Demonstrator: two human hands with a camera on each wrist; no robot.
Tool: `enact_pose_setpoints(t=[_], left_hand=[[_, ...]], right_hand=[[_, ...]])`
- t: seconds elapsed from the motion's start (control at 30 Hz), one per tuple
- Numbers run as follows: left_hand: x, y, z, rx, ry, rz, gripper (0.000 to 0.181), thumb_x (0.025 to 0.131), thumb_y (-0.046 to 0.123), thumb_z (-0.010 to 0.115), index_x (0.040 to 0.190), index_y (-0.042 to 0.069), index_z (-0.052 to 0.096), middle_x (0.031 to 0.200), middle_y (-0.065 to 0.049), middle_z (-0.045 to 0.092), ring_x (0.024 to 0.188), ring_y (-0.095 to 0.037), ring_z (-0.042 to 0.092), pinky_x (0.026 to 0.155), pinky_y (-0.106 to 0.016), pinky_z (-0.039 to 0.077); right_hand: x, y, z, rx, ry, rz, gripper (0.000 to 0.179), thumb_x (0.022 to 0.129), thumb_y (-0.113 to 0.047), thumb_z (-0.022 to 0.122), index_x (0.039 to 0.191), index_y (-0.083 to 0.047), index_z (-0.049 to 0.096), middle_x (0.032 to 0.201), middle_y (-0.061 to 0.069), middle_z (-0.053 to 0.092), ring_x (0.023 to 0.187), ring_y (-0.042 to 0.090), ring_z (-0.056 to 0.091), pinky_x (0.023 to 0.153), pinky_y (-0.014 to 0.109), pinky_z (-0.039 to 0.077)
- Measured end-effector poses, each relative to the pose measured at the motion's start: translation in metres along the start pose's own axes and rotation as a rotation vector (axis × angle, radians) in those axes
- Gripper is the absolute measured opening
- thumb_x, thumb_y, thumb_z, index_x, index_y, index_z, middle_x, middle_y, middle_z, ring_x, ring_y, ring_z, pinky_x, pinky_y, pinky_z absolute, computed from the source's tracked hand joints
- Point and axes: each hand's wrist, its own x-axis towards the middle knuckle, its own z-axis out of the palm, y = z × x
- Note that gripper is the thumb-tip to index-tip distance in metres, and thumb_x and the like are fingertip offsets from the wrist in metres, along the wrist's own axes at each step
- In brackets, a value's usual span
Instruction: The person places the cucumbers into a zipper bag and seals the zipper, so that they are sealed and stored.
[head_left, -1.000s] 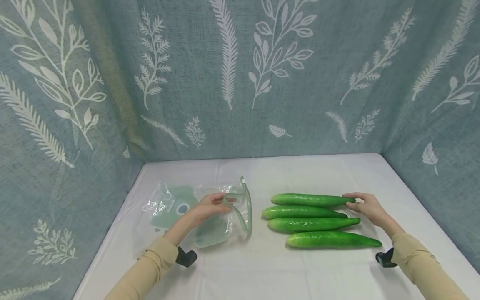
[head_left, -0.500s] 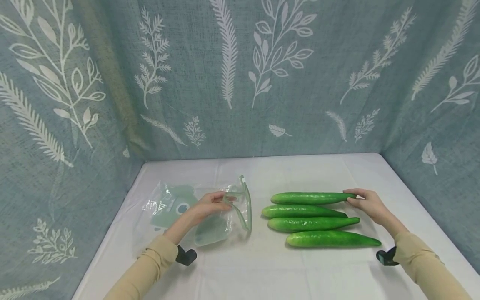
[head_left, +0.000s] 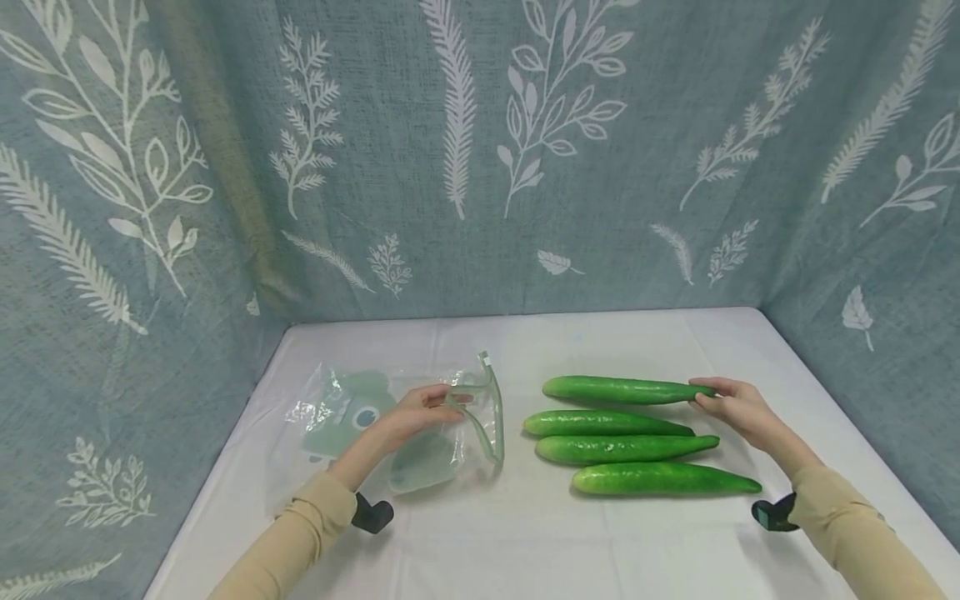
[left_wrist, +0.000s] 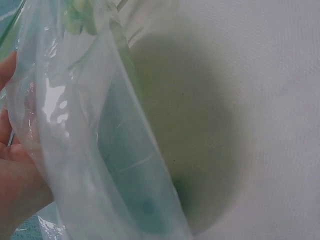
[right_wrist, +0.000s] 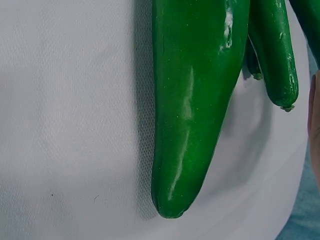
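In the head view my left hand [head_left: 422, 412] holds the near lip of a clear zip bag [head_left: 429, 458] with a green strip, drawing its mouth apart. The bag lies on its side with a green cartoon print. In the left wrist view the bag [left_wrist: 75, 140] hides part of my left hand [left_wrist: 20, 180]. My right hand [head_left: 738, 408] grips the thin right end of the farthest cucumber [head_left: 615, 389], which is tilted with its left end up. Several more cucumbers [head_left: 626, 450] lie nearer in a row. A cucumber [right_wrist: 195, 110] fills the right wrist view.
A white cloth [head_left: 525, 542] covers the table. Leaf-printed blue-green curtains [head_left: 480, 167] stand along the back and both sides. Dark wrist devices [head_left: 372, 512] stick out below both cuffs.
The farthest cucumber has risen slightly and moved away from the row, its left end going up, with my right hand on it. My left hand and the bag stay put.
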Motion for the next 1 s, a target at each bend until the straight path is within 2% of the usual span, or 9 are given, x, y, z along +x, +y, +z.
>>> enact_pose_setpoints(t=[0.13,0.2,0.4,0.53,0.63,0.73,0.83,0.93,1.0], left_hand=[[-0.001,-0.001,-0.001,0.006,0.005,0.004,0.069,0.085,0.015,0.067,0.143,-0.004,0.035,0.141,-0.025,0.047,0.112,-0.02,0.06,0.111,-0.047,0.035],[-0.001,-0.001,-0.001,0.01,0.002,0.015,0.067,0.085,0.015,0.067,0.142,-0.003,0.036,0.139,-0.023,0.049,0.111,-0.018,0.06,0.111,-0.047,0.036],[-0.001,0.001,-0.001,0.014,-0.001,0.035,0.063,0.085,0.014,0.067,0.14,-0.001,0.041,0.137,-0.019,0.053,0.11,-0.018,0.061,0.109,-0.045,0.039],[-0.001,0.003,-0.001,0.01,0.001,0.038,0.064,0.084,0.015,0.069,0.14,0.001,0.042,0.137,-0.017,0.054,0.118,-0.024,0.057,0.109,-0.045,0.038],[-0.001,0.004,-0.001,0.012,0.007,0.041,0.065,0.083,0.015,0.069,0.141,0.0,0.041,0.136,-0.017,0.054,0.119,-0.026,0.057,0.109,-0.045,0.038],[0.001,0.003,-0.001,0.015,0.009,0.045,0.062,0.084,0.014,0.069,0.139,0.001,0.044,0.136,-0.017,0.054,0.116,-0.024,0.058,0.109,-0.045,0.038],[0.003,0.0,0.0,0.013,-0.005,0.054,0.059,0.085,0.014,0.068,0.138,0.002,0.046,0.137,-0.015,0.054,0.115,-0.02,0.058,0.109,-0.044,0.038],[0.003,-0.001,0.001,0.017,-0.02,0.071,0.06,0.086,0.015,0.067,0.139,0.001,0.043,0.139,-0.017,0.051,0.117,-0.022,0.057,0.11,-0.046,0.037],[0.003,0.0,0.002,0.018,-0.025,0.081,0.06,0.087,0.015,0.067,0.14,0.001,0.043,0.14,-0.017,0.051,0.12,-0.024,0.056,0.11,-0.047,0.036]], right_hand=[[0.001,-0.001,-0.001,0.061,-0.007,-0.008,0.056,0.098,-0.019,0.052,0.14,0.012,0.032,0.124,0.017,0.052,0.088,-0.012,0.056,0.092,0.025,0.052],[0.001,-0.002,-0.002,0.115,-0.018,-0.02,0.057,0.098,-0.017,0.05,0.141,0.013,0.029,0.128,0.019,0.048,0.09,-0.012,0.057,0.094,0.024,0.051],[0.0,-0.009,-0.007,0.232,-0.051,-0.057,0.06,0.1,-0.019,0.045,0.144,0.015,0.019,0.144,0.036,0.024,0.092,-0.015,0.056,0.098,0.023,0.048],[0.001,-0.014,-0.012,0.279,-0.066,-0.074,0.063,0.1,-0.018,0.045,0.144,0.015,0.015,0.148,0.037,0.011,0.092,-0.015,0.055,0.099,0.021,0.047],[0.002,-0.017,-0.015,0.306,-0.074,-0.088,0.062,0.099,-0.015,0.048,0.144,0.016,0.016,0.143,0.035,0.021,0.093,-0.012,0.057,0.097,0.02,0.048],[0.002,-0.02,-0.018,0.339,-0.075,-0.097,0.063,0.097,-0.014,0.052,0.143,0.016,0.02,0.133,0.022,0.036,0.094,-0.009,0.06,0.094,0.018,0.049],[0.003,-0.02,-0.021,0.346,-0.08,-0.107,0.067,0.096,-0.016,0.055,0.142,0.017,0.02,0.135,0.026,0.034,0.094,-0.009,0.06,0.094,0.018,0.049],[0.005,-0.017,-0.024,0.324,-0.089,-0.133,0.071,0.095,-0.023,0.058,0.143,0.015,0.022,0.145,0.036,0.016,0.095,-0.011,0.059,0.095,0.017,0.048],[0.008,-0.012,-0.028,0.347,-0.114,-0.174,0.067,0.095,-0.024,0.057,0.142,0.012,0.027,0.146,0.036,0.016,0.096,-0.009,0.059,0.095,0.018,0.049]])
